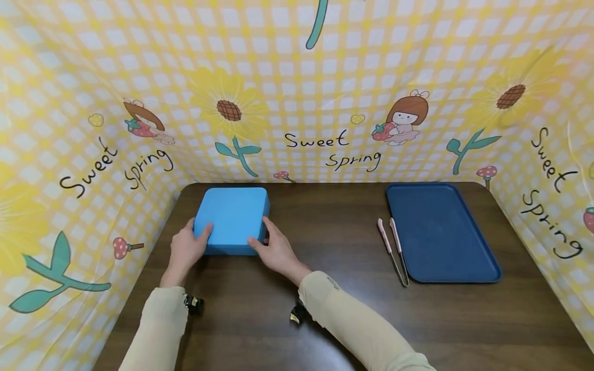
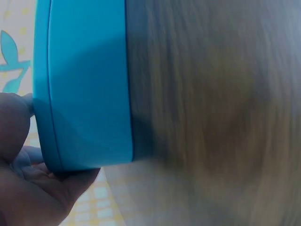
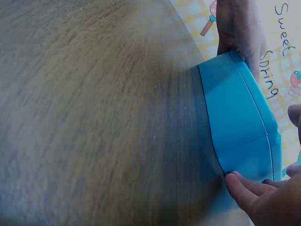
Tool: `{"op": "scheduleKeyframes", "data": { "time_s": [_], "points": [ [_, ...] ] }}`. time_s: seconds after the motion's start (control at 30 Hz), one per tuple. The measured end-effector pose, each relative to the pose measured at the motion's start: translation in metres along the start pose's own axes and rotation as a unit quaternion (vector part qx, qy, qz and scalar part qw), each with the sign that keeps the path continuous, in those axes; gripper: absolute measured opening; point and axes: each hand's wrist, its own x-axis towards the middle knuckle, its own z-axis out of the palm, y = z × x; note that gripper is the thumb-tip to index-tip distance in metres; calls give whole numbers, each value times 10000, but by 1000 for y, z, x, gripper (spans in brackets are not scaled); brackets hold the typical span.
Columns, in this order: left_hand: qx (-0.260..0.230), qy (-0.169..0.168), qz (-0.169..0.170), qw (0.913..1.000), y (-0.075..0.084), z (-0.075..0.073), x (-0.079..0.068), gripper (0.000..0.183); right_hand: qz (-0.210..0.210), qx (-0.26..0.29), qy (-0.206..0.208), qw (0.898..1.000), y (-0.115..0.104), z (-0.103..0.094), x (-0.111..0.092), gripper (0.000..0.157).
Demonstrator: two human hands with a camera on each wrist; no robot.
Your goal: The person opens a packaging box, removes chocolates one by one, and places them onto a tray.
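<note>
A light-blue, square box (image 1: pixel 230 216) with rounded corners sits at the back left of the table; a thin seam below its top shows in both wrist views. My left hand (image 1: pixel 187 246) grips its left side, thumb on the top and fingers down the side. At the right front corner my right hand (image 1: pixel 277 247) holds it, thumb over the top edge. In the left wrist view, left fingers (image 2: pixel 77 183) curl round the box's end. Right fingertips (image 3: pixel 235 181) press near its lower edge in the right wrist view. What lies inside the box is hidden.
On the right of the brown wooden table (image 1: pixel 325 226) lies a dark-blue tray (image 1: pixel 438 232) with a low rim. Tongs (image 1: pixel 394 252) with pink-tipped arms lie along the tray's left edge. A yellow checked cloth (image 1: pixel 297 77) hangs round the back and sides.
</note>
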Motion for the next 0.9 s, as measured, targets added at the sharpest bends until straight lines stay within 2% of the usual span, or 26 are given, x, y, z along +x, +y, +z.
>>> {"op": "scheduleKeyframes", "data": {
  "time_s": [0.2, 0.4, 0.73, 0.9],
  "points": [
    [7, 44, 55, 10000, 15, 8, -9, 79, 134, -201, 208, 9995, 5, -10, -4, 76],
    [6, 56, 190, 9998, 32, 22, -14, 78, 135, -416, 297, 9986, 9, -31, -10, 75],
    [1, 139, 187, 9997, 63, 44, -30, 76, 236, -509, 44, 9984, 17, -68, -24, 67],
    [21, 182, 219, 9996, 79, 54, -38, 75, 326, -520, 98, 9981, 22, -84, -32, 67]
  ]
}}
